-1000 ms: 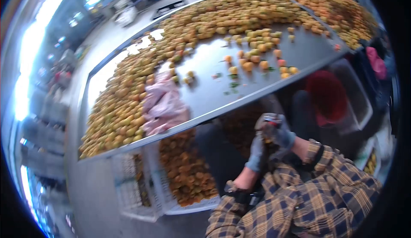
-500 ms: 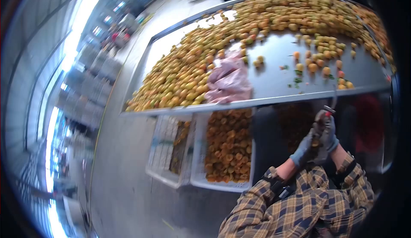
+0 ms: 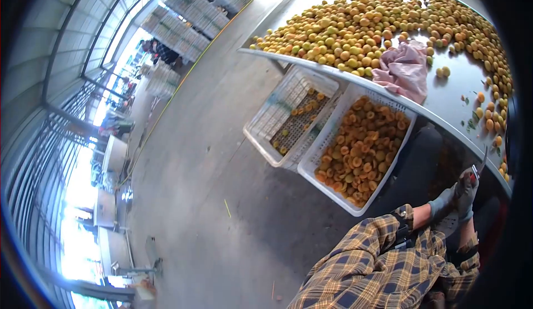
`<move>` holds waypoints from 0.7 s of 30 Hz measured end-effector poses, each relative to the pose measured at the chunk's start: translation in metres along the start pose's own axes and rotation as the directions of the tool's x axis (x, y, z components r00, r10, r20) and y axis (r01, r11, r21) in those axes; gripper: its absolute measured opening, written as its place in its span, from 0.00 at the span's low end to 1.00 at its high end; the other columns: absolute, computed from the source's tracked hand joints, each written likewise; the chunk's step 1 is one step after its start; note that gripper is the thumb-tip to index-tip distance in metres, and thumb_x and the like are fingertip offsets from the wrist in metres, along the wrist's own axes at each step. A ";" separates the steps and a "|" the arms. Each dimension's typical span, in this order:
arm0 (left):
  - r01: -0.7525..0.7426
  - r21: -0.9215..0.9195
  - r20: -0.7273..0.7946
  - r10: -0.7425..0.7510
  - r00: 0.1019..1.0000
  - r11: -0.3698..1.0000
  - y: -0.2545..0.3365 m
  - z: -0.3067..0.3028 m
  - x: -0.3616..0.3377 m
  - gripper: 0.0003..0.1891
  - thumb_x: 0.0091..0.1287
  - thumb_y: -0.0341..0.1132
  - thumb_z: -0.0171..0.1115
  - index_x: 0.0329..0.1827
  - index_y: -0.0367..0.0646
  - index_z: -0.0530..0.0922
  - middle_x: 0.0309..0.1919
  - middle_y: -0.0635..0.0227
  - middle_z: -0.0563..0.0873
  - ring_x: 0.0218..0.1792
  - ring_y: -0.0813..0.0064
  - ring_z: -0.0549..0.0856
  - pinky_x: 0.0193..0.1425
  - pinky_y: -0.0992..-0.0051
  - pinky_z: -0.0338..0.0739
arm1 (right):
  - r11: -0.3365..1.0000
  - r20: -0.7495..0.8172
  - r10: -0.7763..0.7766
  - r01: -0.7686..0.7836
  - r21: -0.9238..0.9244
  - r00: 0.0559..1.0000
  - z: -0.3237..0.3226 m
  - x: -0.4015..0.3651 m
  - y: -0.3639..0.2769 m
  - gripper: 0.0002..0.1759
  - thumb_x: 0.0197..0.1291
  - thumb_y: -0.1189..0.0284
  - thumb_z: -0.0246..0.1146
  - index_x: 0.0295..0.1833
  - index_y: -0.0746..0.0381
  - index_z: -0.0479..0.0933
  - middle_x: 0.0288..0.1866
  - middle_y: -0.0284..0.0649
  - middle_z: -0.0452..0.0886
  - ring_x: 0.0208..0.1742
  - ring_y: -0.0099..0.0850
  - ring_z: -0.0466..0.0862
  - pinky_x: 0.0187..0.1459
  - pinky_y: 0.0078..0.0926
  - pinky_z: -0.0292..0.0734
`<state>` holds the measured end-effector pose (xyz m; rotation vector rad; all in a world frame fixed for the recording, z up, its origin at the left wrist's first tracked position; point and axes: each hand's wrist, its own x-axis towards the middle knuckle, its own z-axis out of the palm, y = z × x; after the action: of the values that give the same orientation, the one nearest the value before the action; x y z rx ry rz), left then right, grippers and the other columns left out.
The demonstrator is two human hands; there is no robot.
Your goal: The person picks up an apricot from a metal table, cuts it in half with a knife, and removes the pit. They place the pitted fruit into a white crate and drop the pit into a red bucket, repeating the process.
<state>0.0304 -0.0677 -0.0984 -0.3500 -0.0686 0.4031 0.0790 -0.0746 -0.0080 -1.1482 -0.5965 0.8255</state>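
Your view has swung left since the earlier frames, so the metal table now sits in the upper right and far more of the concrete floor shows. Across that floor runs a yellow line, with stacked crates beyond it. Your metal table carries a broad spread of whole yellow-orange fruit, thick along the far side and loose toward the right. Your plaid sleeves fill the lower right. Below the table's near edge, two white plastic crates stand side by side: the fuller crate, nearer your arms, is heaped with cut fruit, while the sparser crate has only a few pieces on its slatted bottom. A crumpled pink cloth lies at the table's near edge, against the whole fruit. Your gloved hands are close together near the right edge of view, just below the table. Your right hand has its fingers closed around a bladed tool, which points up toward the table edge with a bit of red at the grip. Your left hand is against the right; its fingers are hidden, so you cannot tell whether they hold anything.
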 end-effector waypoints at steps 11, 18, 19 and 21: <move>-0.159 0.296 0.031 0.156 0.987 0.942 0.013 -0.044 0.032 0.16 0.75 0.33 0.36 0.58 0.40 0.70 0.55 0.68 0.75 0.57 0.80 0.72 0.61 0.80 0.67 | 0.988 0.065 0.021 -0.030 0.148 0.998 -0.013 0.015 0.006 0.07 0.70 0.68 0.52 0.38 0.57 0.71 0.19 0.23 0.59 0.17 0.12 0.56 0.19 0.14 0.54; -0.076 0.746 -0.006 0.121 0.993 0.661 0.010 -0.043 0.027 0.14 0.74 0.32 0.38 0.50 0.43 0.75 0.45 0.71 0.77 0.49 0.82 0.74 0.53 0.82 0.69 | 0.994 0.068 0.095 -0.099 0.045 0.993 -0.001 0.006 -0.021 0.10 0.71 0.68 0.51 0.51 0.59 0.72 0.23 0.25 0.62 0.20 0.14 0.59 0.23 0.15 0.58; -0.053 0.645 -0.026 0.091 0.996 0.762 0.010 -0.038 0.025 0.13 0.74 0.32 0.38 0.49 0.44 0.75 0.44 0.72 0.77 0.47 0.82 0.74 0.52 0.82 0.70 | 0.994 0.067 0.093 -0.097 0.048 0.993 0.001 0.005 -0.019 0.10 0.71 0.68 0.51 0.51 0.59 0.72 0.23 0.25 0.62 0.20 0.14 0.59 0.23 0.15 0.58; 0.025 0.461 -0.133 0.041 0.990 0.887 0.010 -0.028 0.024 0.14 0.74 0.34 0.38 0.49 0.45 0.75 0.44 0.72 0.78 0.47 0.81 0.75 0.52 0.81 0.70 | 0.997 -0.112 0.027 -0.018 0.073 0.993 0.007 0.002 -0.013 0.12 0.71 0.66 0.50 0.52 0.59 0.72 0.23 0.25 0.61 0.20 0.14 0.59 0.23 0.15 0.57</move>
<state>0.0523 -0.0585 -0.1286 0.0962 0.1658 0.3888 0.0779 -0.0719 0.0068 -1.1291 -0.4579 0.7900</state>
